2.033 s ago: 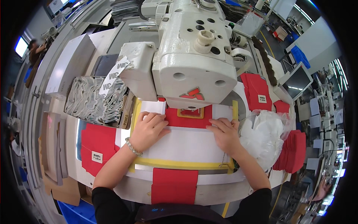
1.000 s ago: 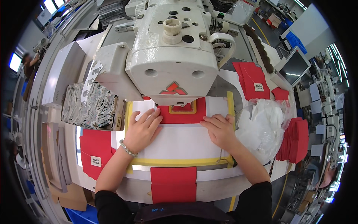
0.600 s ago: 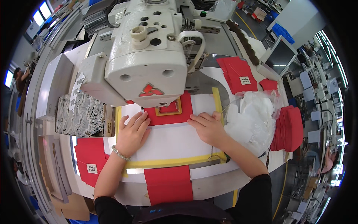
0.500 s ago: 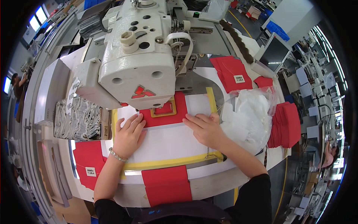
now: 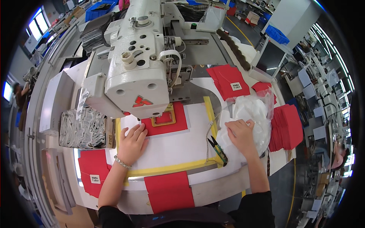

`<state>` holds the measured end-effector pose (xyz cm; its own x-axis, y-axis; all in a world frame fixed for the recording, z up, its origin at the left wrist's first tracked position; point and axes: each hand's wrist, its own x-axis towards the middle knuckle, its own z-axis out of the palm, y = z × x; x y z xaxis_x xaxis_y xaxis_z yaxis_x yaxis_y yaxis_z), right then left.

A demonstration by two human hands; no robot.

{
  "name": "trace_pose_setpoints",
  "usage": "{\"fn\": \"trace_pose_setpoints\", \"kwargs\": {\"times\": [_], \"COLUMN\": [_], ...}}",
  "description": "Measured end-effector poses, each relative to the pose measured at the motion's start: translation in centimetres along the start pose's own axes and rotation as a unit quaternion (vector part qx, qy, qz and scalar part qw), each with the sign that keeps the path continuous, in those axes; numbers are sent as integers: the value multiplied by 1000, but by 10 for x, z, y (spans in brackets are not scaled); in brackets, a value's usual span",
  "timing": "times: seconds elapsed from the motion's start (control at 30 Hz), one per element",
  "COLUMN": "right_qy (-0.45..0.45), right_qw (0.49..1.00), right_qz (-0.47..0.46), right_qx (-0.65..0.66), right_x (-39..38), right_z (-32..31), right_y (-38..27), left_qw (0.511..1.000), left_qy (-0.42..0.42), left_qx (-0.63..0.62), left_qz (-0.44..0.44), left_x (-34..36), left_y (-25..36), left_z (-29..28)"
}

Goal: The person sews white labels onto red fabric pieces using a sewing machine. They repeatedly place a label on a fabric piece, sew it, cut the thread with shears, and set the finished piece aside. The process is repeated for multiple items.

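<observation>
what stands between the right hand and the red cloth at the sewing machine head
Nothing tall is visible between the right hand and the red cloth. Only a yellow tape strip and a thin cord cross the straight path; the snips lie nearer the person, off that line.

Dark lettering is carried by a pale label (image 5: pixel 95 179) on the left red cloth (image 5: pixel 87 165) and a pale tag (image 5: pixel 236 86) on the upper-right red cloth (image 5: pixel 222 76). Letters are seen on a white strip (image 5: pixel 81 103) beside the sewing machine (image 5: pixel 135 81), which is fronted by a red emblem (image 5: pixel 141 102). Marks on the yellow frame (image 5: pixel 153 122) cannot be read.
</observation>
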<state>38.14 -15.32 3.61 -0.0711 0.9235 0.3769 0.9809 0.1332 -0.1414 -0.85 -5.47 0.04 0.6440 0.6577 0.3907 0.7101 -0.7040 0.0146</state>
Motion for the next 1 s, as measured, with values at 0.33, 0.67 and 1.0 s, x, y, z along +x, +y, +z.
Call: {"fn": "trace_pose_setpoints", "kwargs": {"times": [0.33, 0.67, 1.0], "right_qy": [3, 0, 16], "right_qw": [1000, 1000, 1000], "right_qz": [11, 20, -8], "right_qx": [4, -2, 5], "right_x": [-7, -6, 3], "right_z": [10, 10, 7], "right_y": [-6, -11, -20], "left_qw": [981, 948, 957], "left_qy": [50, -32, -49], "left_qx": [49, -142, -58], "left_qz": [-178, -282, -280], "left_x": [1, -47, -59], "left_y": [-59, -102, -98], "left_z": [-50, -103, -98]}}
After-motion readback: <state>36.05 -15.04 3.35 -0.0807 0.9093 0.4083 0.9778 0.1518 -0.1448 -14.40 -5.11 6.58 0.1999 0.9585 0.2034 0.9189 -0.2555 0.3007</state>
